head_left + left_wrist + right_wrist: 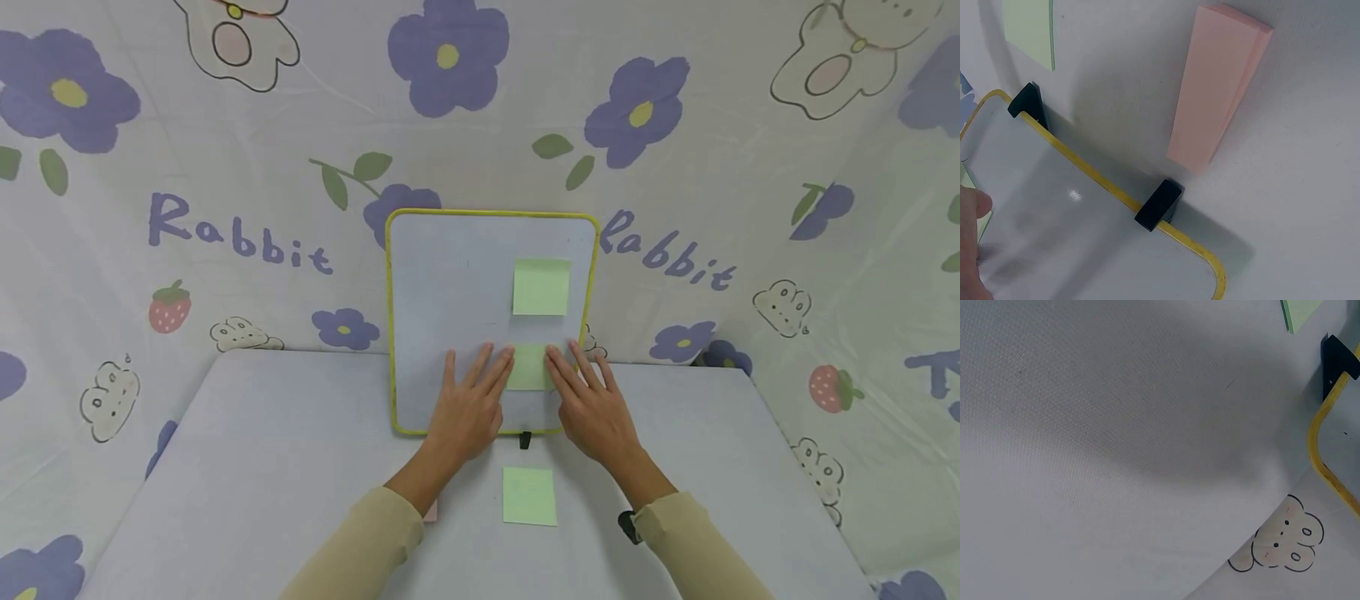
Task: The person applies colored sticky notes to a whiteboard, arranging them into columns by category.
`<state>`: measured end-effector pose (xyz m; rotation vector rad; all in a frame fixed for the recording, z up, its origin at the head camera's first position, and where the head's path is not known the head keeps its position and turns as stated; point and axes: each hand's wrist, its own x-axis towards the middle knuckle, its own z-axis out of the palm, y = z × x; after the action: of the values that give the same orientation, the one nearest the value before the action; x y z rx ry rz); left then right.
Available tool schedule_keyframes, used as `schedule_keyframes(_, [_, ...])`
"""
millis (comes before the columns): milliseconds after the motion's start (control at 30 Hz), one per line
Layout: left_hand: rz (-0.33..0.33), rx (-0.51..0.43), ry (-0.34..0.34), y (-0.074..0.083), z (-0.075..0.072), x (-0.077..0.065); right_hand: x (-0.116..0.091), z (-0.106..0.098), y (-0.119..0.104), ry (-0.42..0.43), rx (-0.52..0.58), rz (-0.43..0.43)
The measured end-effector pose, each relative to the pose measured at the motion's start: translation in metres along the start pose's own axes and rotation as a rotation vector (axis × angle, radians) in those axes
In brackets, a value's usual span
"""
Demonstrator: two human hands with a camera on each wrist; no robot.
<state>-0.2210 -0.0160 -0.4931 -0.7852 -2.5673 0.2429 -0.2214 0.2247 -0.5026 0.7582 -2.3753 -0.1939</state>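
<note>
A whiteboard (450, 292) with a yellow rim stands upright at the back of the table. One green sticky note (542, 287) is on its upper right, its lower edge lifted off the board. Below it a second green sticky note (528, 368) lies flat on the board between both hands. My left hand (468, 410) touches its left edge with straight fingers, and my right hand (595, 410) lays straight fingertips on its right edge. In the left wrist view, part of my left hand (971, 240) shows by that note. The right wrist view does not show the right hand.
A green sticky note pad (529, 497) lies on the table in front of the board. A pink pad (1216, 87) lies nearby, mostly hidden by the left arm in the head view. Black clips (1160, 205) hold the board's lower edge. A patterned cloth (480, 150) hangs behind.
</note>
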Motion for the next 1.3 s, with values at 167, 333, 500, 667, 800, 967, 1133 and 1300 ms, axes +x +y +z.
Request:
schedule_keyframes(167, [0.000, 0.011, -0.034, -0.0002, -0.0004, -0.0004, 0.0004, -0.0002, -0.0009, 0.002, -0.010, -0.002])
schedule_keyframes(333, [0.003, 0.011, 0.001, -0.0006, 0.0007, -0.0010, 0.0007, -0.0005, -0.0011, 0.011, -0.015, 0.000])
schedule_keyframes(500, [0.004, 0.014, 0.003, 0.0000, 0.0005, -0.0006, 0.0001, -0.0001, -0.0008, 0.019, -0.024, -0.002])
schedule_keyframes(667, [0.001, 0.018, -0.044, 0.0009, -0.0018, 0.0000, -0.0028, 0.0011, 0.0005, 0.021, -0.012, 0.017])
schedule_keyframes(800, [-0.001, 0.016, -0.044, 0.0005, -0.0033, -0.0006, -0.0060, 0.0025, 0.0014, 0.018, 0.008, 0.031])
schedule_keyframes(967, [-0.005, 0.014, -0.019, 0.0000, -0.0044, -0.0009, -0.0070, 0.0018, 0.0019, -0.007, 0.022, 0.033])
schedule_keyframes(1133, [-0.005, 0.004, -0.015, 0.0006, -0.0032, 0.0000, -0.0081, 0.0012, 0.0014, -0.028, 0.016, 0.044])
schedule_keyframes(1300, [-0.005, 0.008, -0.018, 0.0015, -0.0039, 0.0003, -0.0088, 0.0015, 0.0019, -0.017, 0.014, 0.040])
